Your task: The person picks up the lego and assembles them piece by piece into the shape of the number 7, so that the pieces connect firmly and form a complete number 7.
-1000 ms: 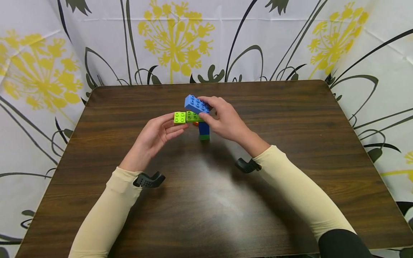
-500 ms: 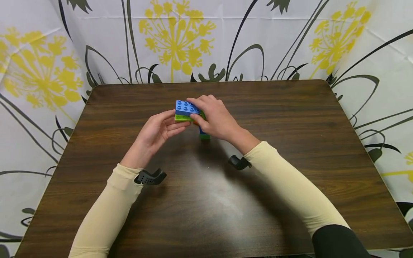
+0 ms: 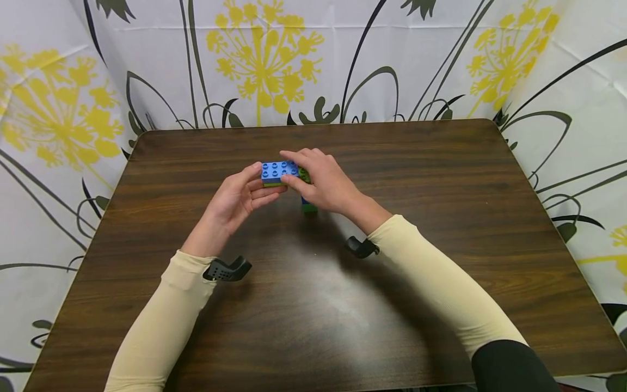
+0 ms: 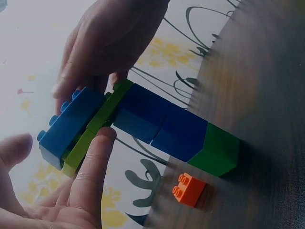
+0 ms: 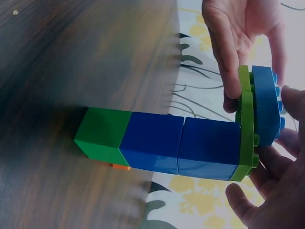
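Observation:
My right hand (image 3: 320, 179) pinches a light-blue brick (image 3: 274, 171) between thumb and fingers. That brick lies along two lime plates (image 5: 246, 119), with a narrow gap between them in the wrist views. One plate caps a stack of two dark-blue bricks (image 4: 164, 125) over a green brick (image 4: 215, 149) on the table; the other juts out toward the left. Beneath the jutting plate, nearly straight fingers of my left hand (image 3: 227, 207) touch it. The left thumb stands near the light-blue brick's outer end. Part of the stack is hidden by my right hand in the head view.
An orange brick (image 4: 189, 189) sits on the dark wooden table (image 3: 416, 179) close to the stack's base. Behind the table hangs a white curtain (image 3: 372, 54) with yellow flowers.
My right hand has moved left and lowered the light-blue brick from a tilted position above the lime plates to lie level over them. My left hand has stayed almost still.

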### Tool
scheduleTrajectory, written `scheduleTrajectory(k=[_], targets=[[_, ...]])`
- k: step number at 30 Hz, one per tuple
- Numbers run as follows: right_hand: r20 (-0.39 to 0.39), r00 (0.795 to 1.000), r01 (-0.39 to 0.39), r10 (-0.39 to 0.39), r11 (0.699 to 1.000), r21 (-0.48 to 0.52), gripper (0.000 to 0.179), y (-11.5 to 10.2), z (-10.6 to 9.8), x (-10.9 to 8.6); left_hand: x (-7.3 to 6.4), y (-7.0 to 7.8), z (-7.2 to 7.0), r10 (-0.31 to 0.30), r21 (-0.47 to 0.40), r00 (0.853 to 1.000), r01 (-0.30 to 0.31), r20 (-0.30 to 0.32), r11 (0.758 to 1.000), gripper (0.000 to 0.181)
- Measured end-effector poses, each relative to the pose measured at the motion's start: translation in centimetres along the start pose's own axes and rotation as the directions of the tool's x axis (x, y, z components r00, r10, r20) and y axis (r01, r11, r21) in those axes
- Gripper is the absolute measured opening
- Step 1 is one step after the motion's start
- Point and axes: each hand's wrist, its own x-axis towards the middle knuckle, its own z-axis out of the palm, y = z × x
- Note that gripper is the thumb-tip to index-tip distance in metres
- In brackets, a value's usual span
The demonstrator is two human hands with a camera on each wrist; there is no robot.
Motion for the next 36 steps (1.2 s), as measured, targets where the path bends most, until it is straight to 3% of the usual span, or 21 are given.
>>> scheduleTrajectory(k=[3,6,9,13,19,36], targets=[[0.016,0.997,-0.075,0.074,0.985,0.152,0.047,0.3,0.0,0.1,0.0,0.1,0.1,-0.006,0.006,1.0,0.006,-0.015,1.0,0.042],[0.047,0.985,-0.17,0.164,0.937,0.306,0.044,0.5,0.0,0.3,0.0,0.2,0.2,-0.016,0.031,0.999,0.017,-0.035,0.999,0.044],[0.092,0.971,-0.241,0.223,0.886,0.397,0.044,0.7,-0.1,0.4,0.1,0.2,0.2,-0.027,0.055,0.998,0.03,-0.048,0.998,0.048],[0.137,0.959,-0.284,0.249,0.855,0.433,0.045,0.9,0.2,0.6,0.1,0.3,0.2,-0.039,0.066,0.998,0.042,-0.054,0.997,0.052],[0.166,0.944,-0.33,0.286,0.832,0.445,0.047,1.1,0.6,0.8,0.2,0.3,0.1,-0.04,0.087,0.997,0.045,-0.066,0.995,0.053],[0.217,0.942,-0.331,0.255,0.816,0.475,0.049,1.4,0.5,0.8,0.3,0.3,0.2,-0.014,0.119,0.998,0.021,-0.058,0.993,0.048]])
